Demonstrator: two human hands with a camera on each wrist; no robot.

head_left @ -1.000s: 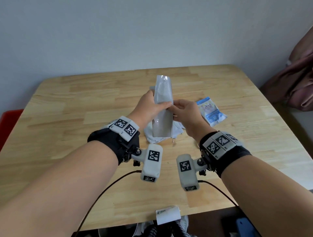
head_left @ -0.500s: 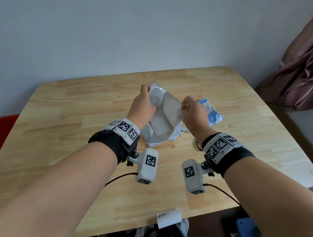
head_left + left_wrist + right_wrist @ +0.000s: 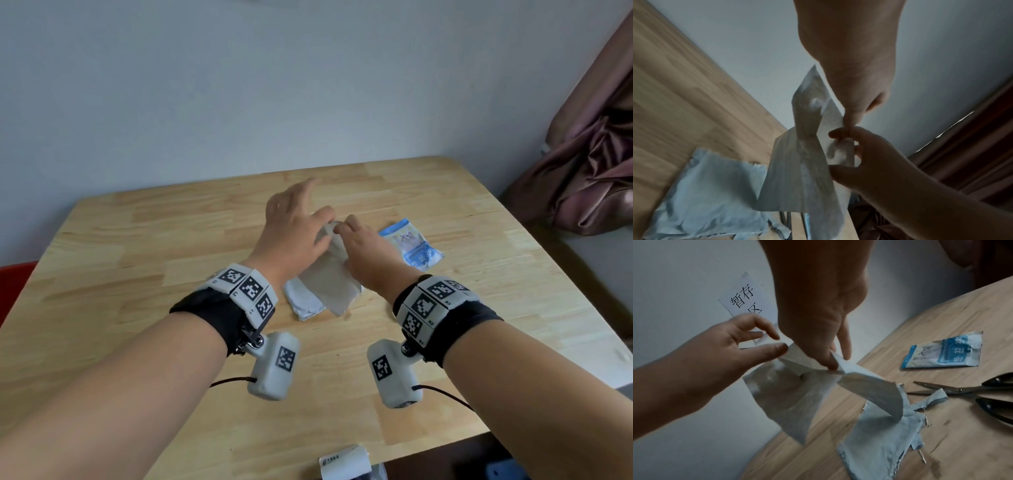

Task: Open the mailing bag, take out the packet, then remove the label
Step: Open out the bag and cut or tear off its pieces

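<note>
The grey label [image 3: 334, 286] hangs between my hands, folded over on itself, just above the torn pale-blue mailing bag [image 3: 303, 303] that lies flat on the table. My right hand [image 3: 342, 226] pinches the label's upper fold, as the right wrist view shows at the fingertips [image 3: 831, 363]. My left hand [image 3: 317, 216] has its fingers spread and straight; only the thumb [image 3: 778, 348] touches the label's top edge. The blue packet [image 3: 412, 247] lies on the table to the right of my hands. In the left wrist view the label [image 3: 807, 162] hangs over the bag [image 3: 705, 186].
Scissors [image 3: 972, 392] lie on the wooden table [image 3: 137, 267] just right of the bag, hidden under my right wrist in the head view. A white tag [image 3: 346, 462] sits at the table's near edge. A curtain [image 3: 589, 171] hangs at the right; a paper sign [image 3: 744, 300] is on the wall.
The label stood upright between both hands, then swung down and folded over near the bag. My left fingers have spread off it; the right hand keeps its pinch.
</note>
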